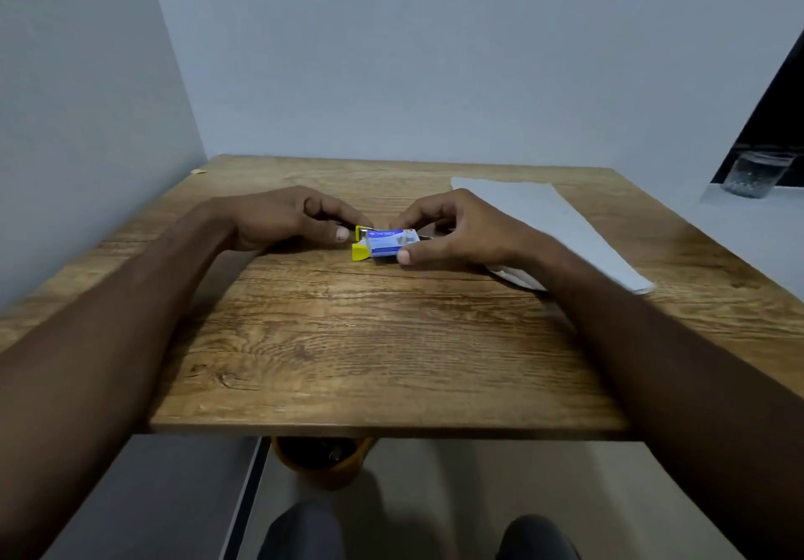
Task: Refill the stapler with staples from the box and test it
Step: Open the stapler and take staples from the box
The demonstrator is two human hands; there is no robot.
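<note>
- Stapler (360, 244) is lying near the middle of the desk (348, 342), its yellow ends showing just left of the blue staple box (388, 241), which is lying against it and covering most of its body.
- Left hand (283, 218) is resting on the desk left of the stapler, fingers curled, thumb and forefinger closing on the yellow rear end; whether they are actually gripping it is hard to tell.
- Right hand (452, 229) is arching over the box from the right, thumb on its near side and fingers on the far side, pinching it.
- Judging by this, the step in hand is separating box from stapler so the box can be opened: steadying the stapler with the left while lifting the box straight away should be keeping both from skidding.
- Both forearms are reaching in from the near edge, wrists low.
- Folded paper (544, 220) is lying toward the right edge, likely for the test.
</note>
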